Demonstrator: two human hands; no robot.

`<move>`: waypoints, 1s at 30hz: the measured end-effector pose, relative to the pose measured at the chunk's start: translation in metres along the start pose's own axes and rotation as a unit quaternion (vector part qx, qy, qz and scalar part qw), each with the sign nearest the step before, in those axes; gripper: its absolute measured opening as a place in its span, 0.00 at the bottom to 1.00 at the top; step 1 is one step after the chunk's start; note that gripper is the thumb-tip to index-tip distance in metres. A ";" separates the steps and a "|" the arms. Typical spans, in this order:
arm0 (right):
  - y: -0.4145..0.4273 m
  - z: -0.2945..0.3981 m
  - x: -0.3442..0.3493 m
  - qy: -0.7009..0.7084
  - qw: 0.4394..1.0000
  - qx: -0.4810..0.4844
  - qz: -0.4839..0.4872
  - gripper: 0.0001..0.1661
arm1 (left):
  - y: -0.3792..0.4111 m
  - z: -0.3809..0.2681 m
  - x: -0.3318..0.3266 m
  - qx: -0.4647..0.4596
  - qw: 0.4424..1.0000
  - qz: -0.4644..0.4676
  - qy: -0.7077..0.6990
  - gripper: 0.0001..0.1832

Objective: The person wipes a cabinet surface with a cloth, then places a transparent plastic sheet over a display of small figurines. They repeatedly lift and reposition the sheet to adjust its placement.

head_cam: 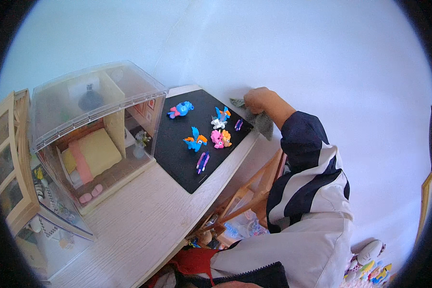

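My right hand (260, 100) is closed on a grey cloth (264, 124), at the far right corner of a pale wooden tabletop (136, 201). The cloth hangs past the table's edge. My left hand is out of view. A black mat (176, 154) lies on the tabletop beside the cloth. On it are several small plastic toy figures: a blue and pink one (181, 108), a blue and orange winged one (195, 141), another blue winged one (223, 114) by a white piece (219, 124), and a pink one (217, 139). Two purple pieces (202, 162) lie nearer the mat's edges.
Left of the mat stands a dollhouse under a clear cover (100, 93), with a toy bed (93, 151) inside. Another wood-framed miniature house (18, 158) is at the far left. A wooden frame (252, 180) stands below the table edge. Soft toys (370, 259) are at lower right.
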State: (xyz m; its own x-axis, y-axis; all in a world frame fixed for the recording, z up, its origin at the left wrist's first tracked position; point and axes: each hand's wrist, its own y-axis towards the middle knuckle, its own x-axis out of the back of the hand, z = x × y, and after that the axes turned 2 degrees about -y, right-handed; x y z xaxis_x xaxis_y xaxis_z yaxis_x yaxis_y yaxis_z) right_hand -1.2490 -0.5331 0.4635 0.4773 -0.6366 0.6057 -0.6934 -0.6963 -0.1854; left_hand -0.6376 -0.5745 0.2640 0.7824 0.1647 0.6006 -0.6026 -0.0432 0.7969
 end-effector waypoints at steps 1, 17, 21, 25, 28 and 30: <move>-0.003 0.001 -0.005 -0.004 1.000 0.005 -0.002 0.18 | 0.000 -0.001 0.001 0.003 1.000 0.002 -0.001 0.25; 0.000 -0.007 -0.036 0.057 0.983 0.096 0.145 0.20 | 0.018 -0.019 0.001 0.026 0.999 -0.030 0.012 0.23; -0.009 -0.019 -0.041 0.168 0.966 0.076 0.181 0.20 | 0.027 -0.014 -0.018 0.055 0.985 -0.161 0.029 0.07; -0.054 -0.011 -0.002 0.334 0.916 0.026 0.223 0.15 | 0.039 -0.006 -0.018 0.000 0.977 -0.214 0.008 0.04; -0.081 -0.005 0.050 0.259 0.950 0.081 0.151 0.14 | 0.041 -0.004 -0.016 -0.018 0.975 -0.219 0.030 0.04; -0.127 0.000 0.098 0.273 0.946 0.132 0.113 0.14 | 0.039 -0.004 -0.015 -0.013 0.976 -0.215 0.015 0.05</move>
State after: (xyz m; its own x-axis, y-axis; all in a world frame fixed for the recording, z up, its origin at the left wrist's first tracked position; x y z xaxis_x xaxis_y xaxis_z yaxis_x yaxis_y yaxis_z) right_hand -1.1136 -0.5070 0.5465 -0.0672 -0.5621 0.8243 -0.5514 -0.6676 -0.5002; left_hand -0.6741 -0.5751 0.2859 0.9592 0.1907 0.2086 -0.2239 0.0621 0.9726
